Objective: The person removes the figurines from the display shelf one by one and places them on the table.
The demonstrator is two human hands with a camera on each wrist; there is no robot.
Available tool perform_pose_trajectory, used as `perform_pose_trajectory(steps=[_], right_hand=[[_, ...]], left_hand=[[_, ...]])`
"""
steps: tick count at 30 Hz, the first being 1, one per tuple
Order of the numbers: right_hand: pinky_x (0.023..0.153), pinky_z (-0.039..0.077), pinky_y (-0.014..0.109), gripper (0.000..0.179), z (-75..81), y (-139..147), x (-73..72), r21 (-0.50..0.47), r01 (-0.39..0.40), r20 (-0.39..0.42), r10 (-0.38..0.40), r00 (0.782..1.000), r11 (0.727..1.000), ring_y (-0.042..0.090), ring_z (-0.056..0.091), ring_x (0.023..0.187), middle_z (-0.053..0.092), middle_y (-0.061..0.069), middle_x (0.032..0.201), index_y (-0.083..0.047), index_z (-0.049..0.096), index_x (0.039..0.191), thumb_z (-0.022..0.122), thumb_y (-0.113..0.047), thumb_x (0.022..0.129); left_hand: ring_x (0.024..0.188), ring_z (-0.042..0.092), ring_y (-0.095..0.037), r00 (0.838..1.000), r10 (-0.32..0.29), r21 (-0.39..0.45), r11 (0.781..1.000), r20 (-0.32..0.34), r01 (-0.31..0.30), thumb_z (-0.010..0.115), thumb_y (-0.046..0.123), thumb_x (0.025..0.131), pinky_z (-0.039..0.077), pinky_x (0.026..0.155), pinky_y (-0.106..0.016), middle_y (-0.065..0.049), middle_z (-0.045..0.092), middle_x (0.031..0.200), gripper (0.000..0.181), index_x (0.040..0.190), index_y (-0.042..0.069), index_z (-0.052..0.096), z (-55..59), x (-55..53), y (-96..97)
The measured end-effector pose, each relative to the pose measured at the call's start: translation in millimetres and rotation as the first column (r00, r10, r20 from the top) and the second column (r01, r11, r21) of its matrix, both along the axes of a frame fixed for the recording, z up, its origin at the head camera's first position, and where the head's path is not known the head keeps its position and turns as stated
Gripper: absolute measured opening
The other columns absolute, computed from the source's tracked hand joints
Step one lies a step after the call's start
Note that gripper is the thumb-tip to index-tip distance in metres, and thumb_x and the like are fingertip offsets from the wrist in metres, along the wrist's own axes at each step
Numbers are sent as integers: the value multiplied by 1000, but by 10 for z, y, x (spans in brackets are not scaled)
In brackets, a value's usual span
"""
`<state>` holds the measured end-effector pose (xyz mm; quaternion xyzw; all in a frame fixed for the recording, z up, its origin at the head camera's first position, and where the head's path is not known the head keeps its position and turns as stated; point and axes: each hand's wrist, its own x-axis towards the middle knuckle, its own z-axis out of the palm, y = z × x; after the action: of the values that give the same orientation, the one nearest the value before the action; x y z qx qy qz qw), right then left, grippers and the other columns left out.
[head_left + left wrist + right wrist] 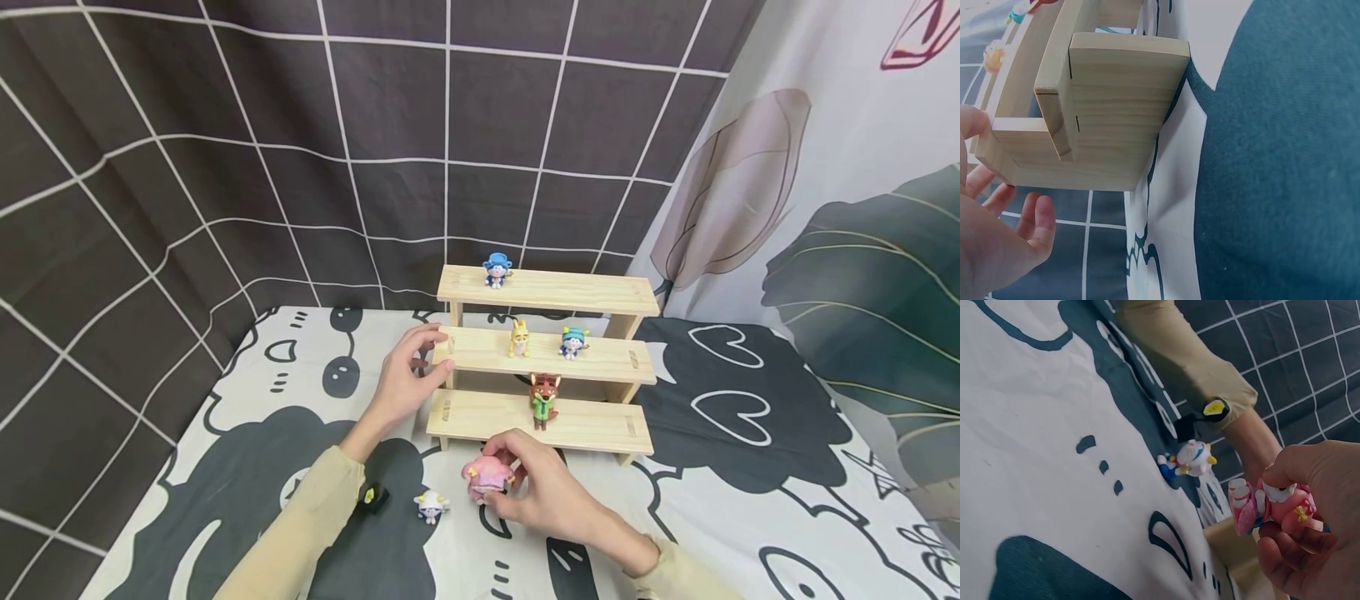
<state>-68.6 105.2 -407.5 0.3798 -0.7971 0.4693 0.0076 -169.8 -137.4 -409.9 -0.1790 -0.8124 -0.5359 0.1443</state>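
Note:
My right hand (553,493) grips a pink figurine (486,473) between thumb and fingers, just in front of the bottom tier of a three-tier wooden display shelf (577,292). In the right wrist view the figurine (1292,511) shows white, pink and a small yellow bow. With thumb and fingers around the left end of the middle tier, my left hand (405,377) holds the shelf. On the cloth below stands a white figurine with yellow horns (431,505), left of the pink one.
A blue-hatted figurine (497,271) stands on the top tier. The middle tier bears a yellow figurine (519,340) and a teal-hatted one (572,342). A fox figurine (543,402) stands on the bottom tier. Behind hangs a dark grid curtain (390,100).

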Motion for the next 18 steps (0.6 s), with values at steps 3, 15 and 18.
perform_pose_trajectory(steps=[3, 15, 18], right_hand=[[63, 55, 25, 48, -34, -12, 24, 0, -5, -11, 5, 1000, 1000, 6, 57, 85, 60, -7, 100, -11, 58, 113, 81, 1, 73], [60, 53, 22, 47, -124, -58, 91, -5, 0, -39, 0, 999, 1000, 5, 55, 83, 58, -8, 97, -13, 58, 110, 83, 1, 73], [60, 53, 22, 47, -146, -65, 100, -1, -1, -45, 1, 999, 1000, 5, 55, 83, 57, -8, 96, -14, 58, 110, 83, 0, 73]], left_hand=[[113, 57, -32, 1000, 1, -3, 1000, 1, -1, 74, 5, 87, 53, 84, -49, -14, 53, 141, 38, 123, 3, 64, 1, 0, -1], [113, 57, -32, 1000, -2, 10, 1000, -4, 2, 75, 4, 86, 53, 84, -50, -14, 53, 141, 38, 122, 3, 64, 4, 2, 0], [113, 57, -32, 1000, -5, 17, 1000, -7, 5, 75, 4, 86, 52, 84, -51, -14, 53, 141, 38, 122, 3, 64, 3, 5, -2]])
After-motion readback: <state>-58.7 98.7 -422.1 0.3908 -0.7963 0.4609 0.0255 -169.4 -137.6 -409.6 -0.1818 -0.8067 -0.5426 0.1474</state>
